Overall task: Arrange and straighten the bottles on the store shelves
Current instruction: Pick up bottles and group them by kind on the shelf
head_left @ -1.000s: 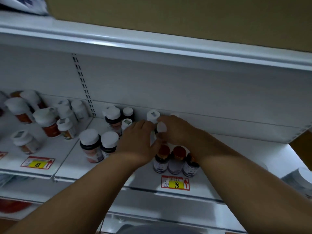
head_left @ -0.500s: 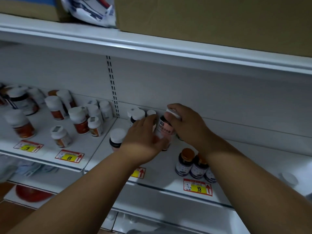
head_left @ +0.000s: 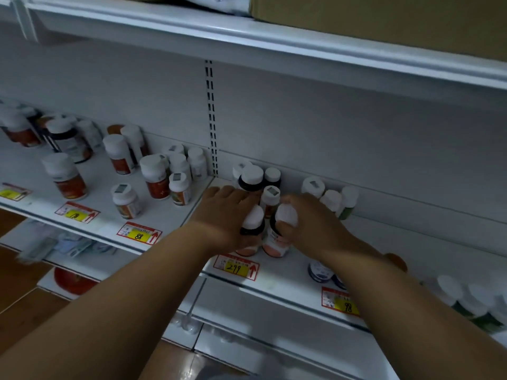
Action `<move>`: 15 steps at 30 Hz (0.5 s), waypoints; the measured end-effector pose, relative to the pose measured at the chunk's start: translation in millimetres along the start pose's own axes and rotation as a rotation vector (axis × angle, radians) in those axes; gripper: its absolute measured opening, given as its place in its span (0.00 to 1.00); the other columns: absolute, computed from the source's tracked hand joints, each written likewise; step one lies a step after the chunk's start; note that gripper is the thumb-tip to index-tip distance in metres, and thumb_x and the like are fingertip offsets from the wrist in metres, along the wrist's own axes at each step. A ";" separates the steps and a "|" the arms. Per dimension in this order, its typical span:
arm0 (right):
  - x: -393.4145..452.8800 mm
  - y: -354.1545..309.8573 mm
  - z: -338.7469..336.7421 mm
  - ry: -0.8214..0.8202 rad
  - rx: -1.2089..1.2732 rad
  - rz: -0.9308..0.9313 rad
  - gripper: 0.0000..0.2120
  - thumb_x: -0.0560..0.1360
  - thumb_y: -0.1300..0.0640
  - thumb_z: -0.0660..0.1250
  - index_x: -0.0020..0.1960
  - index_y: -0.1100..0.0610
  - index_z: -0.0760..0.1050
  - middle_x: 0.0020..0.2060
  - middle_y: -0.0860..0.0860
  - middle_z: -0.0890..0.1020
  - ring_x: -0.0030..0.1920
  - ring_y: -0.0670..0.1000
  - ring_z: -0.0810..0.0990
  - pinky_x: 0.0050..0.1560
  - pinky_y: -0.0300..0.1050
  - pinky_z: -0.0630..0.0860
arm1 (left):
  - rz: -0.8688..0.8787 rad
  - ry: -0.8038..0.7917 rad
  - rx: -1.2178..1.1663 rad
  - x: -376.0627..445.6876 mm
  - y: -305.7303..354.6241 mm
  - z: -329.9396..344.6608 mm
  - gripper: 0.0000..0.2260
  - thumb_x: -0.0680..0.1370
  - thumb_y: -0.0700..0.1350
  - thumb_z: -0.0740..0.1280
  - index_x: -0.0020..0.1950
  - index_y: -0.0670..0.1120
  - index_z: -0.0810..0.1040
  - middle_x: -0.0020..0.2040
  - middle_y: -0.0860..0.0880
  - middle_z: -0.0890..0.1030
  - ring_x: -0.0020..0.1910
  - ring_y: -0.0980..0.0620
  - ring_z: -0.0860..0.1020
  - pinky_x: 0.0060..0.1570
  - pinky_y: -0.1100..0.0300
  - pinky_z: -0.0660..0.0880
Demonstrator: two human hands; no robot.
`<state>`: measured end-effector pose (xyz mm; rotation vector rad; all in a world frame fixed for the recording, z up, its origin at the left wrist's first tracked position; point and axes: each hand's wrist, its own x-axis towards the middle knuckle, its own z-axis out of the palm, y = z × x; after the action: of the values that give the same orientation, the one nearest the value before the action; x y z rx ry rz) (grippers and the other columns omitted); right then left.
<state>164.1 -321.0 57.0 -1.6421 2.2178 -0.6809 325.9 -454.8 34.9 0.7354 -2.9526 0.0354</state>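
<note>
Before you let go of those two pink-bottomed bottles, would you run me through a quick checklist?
1. Left hand grips the left bottle: ok.
2. Right hand grips the right bottle: ok.
3. Both bottles upright: ok.
4. Both stand behind the 299 price tag: ok.
5. Bases flat on the shelf: cannot tell.
6. Labels face front: cannot tell, hands cover them.

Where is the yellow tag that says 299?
In the head view, the 299 price tag sticks on the shelf's front edge, low and near the middle, right below the two pink-bottomed bottles that the hands hold.
</note>
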 end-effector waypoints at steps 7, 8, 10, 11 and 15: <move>5.3 -3.8 23.3 -0.054 -0.107 0.020 0.17 0.75 0.51 0.65 0.61 0.54 0.69 0.54 0.55 0.72 0.54 0.56 0.73 0.53 0.51 0.73 | 0.029 0.017 0.113 3.4 -4.9 2.0 0.39 0.65 0.72 0.49 0.67 0.50 0.70 0.52 0.49 0.79 0.51 0.44 0.75 0.48 0.51 0.65; 5.4 -4.4 23.7 -0.060 -0.107 0.032 0.18 0.75 0.50 0.65 0.62 0.54 0.68 0.55 0.55 0.72 0.54 0.56 0.73 0.53 0.52 0.73 | 0.029 0.019 0.119 3.0 -5.1 2.4 0.40 0.65 0.72 0.48 0.68 0.49 0.70 0.52 0.49 0.79 0.52 0.43 0.75 0.48 0.51 0.65; 3.8 -8.0 25.0 -0.072 -0.108 0.061 0.19 0.75 0.50 0.65 0.64 0.53 0.67 0.56 0.55 0.72 0.55 0.57 0.73 0.54 0.52 0.73 | 0.043 0.017 0.127 2.1 -4.8 1.9 0.40 0.67 0.72 0.50 0.71 0.49 0.67 0.55 0.49 0.78 0.55 0.44 0.74 0.50 0.51 0.64; 2.5 -10.7 25.0 -0.071 -0.112 0.078 0.20 0.75 0.50 0.65 0.65 0.53 0.67 0.56 0.55 0.71 0.55 0.57 0.73 0.54 0.52 0.73 | 0.049 0.006 0.116 2.1 -4.4 1.1 0.38 0.69 0.72 0.53 0.72 0.49 0.65 0.57 0.49 0.77 0.56 0.44 0.73 0.52 0.51 0.63; 1.0 -22.3 20.9 -0.055 -0.043 0.189 0.20 0.77 0.43 0.62 0.65 0.50 0.69 0.57 0.51 0.74 0.57 0.52 0.74 0.55 0.47 0.72 | 0.038 0.006 0.050 2.6 -2.0 -2.1 0.32 0.72 0.69 0.60 0.68 0.50 0.65 0.61 0.49 0.75 0.60 0.45 0.70 0.57 0.50 0.62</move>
<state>192.3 -331.3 51.3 -1.4287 2.3246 -0.5348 324.7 -457.7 37.3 0.6836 -2.9702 0.1150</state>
